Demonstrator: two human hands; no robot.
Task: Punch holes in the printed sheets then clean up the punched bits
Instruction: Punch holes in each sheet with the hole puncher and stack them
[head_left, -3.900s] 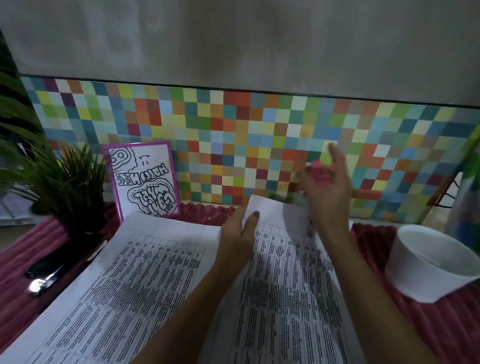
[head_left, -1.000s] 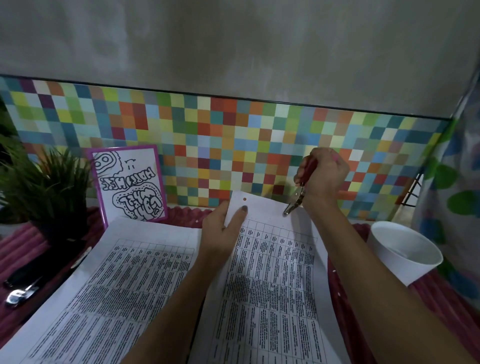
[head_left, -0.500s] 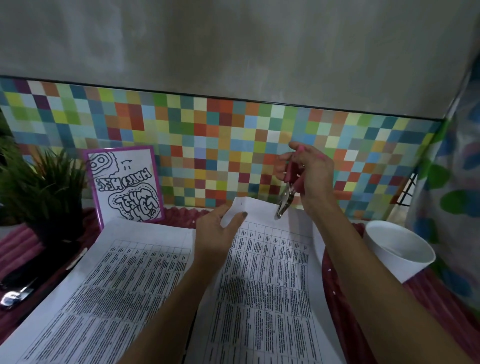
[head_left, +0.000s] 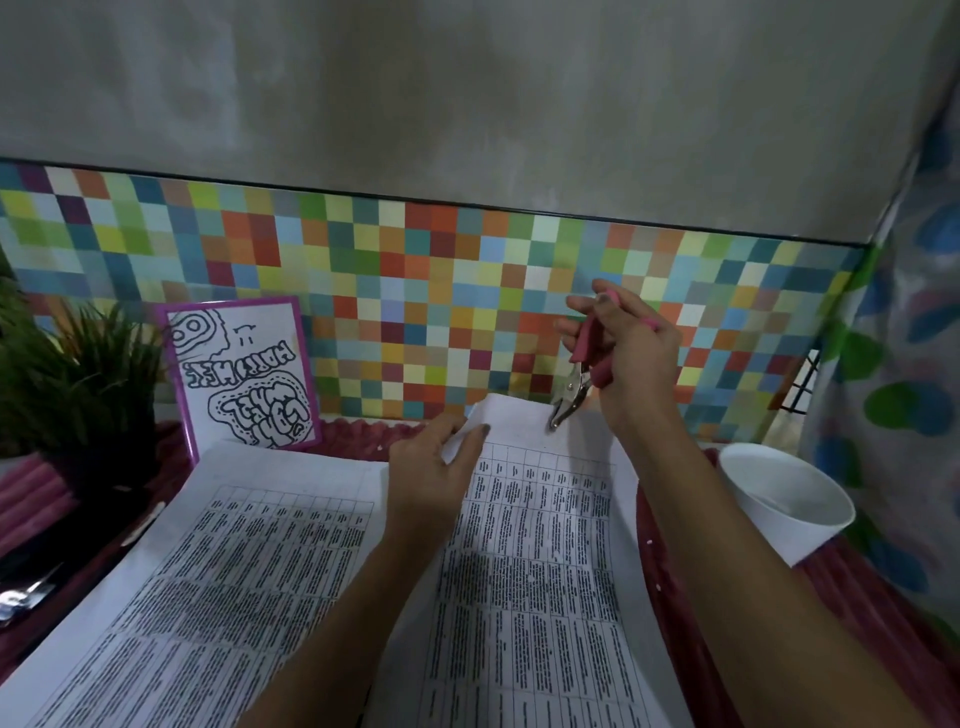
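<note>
a: what do we note against the view a second earlier?
b: the right hand (head_left: 631, 358) grips the pink-handled hole punch (head_left: 576, 384). its handles were squeezed together then and now stand spread. the nose sits about midway along the far margin of the right sheet (head_left: 535, 545). we judge one hole done and the next being lined up.
a: and the left hand?
b: the left hand (head_left: 431, 467) pinches that sheet's far left corner. the corner now curls up and hides the hole we saw there. the two hands are apart, both at the far edge.
a: the clean-up?
b: not begun, we judge. white bits (head_left: 648, 542) lie on the red mat (head_left: 691, 623) just right of the sheet, near the white cup (head_left: 784, 499). the left sheet (head_left: 234, 561) lies alongside; we cannot tell whether it is punched.
</note>
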